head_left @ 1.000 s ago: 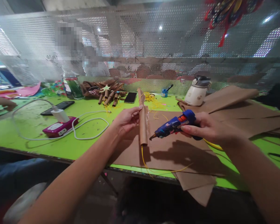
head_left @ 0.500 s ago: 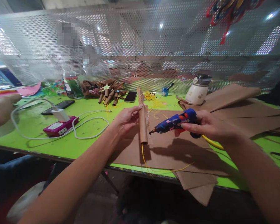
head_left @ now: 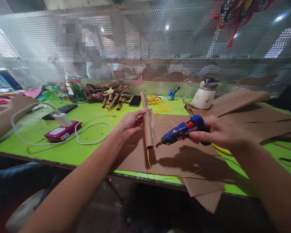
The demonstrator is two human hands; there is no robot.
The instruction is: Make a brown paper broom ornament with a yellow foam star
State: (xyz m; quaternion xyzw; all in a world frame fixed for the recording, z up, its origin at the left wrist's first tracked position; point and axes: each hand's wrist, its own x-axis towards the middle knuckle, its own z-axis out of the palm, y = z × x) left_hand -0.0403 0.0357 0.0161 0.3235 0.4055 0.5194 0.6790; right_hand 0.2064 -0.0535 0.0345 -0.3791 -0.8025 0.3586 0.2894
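Note:
My left hand (head_left: 132,123) is closed on a rolled brown paper tube (head_left: 147,127), holding it lengthwise over the brown paper sheets (head_left: 177,155). A yellow string (head_left: 149,161) hangs out of the tube's near end. My right hand (head_left: 217,132) grips a blue glue gun (head_left: 181,130) with an orange trigger. The gun's nozzle points left and down, just beside the tube's near end.
On the green table (head_left: 38,129) lie a pink device with a white charger and cable (head_left: 63,129), two phones (head_left: 135,100), a bundle of finished paper rolls (head_left: 113,95), a white jar (head_left: 205,94), and a small blue pot (head_left: 171,95). Another person's hand (head_left: 19,102) reaches in at far left. A perforated metal screen (head_left: 145,48) closes the back.
The glue gun's nozzle dipped back down toward the tube's near end. The other person's hand at far left moved farther onto the table.

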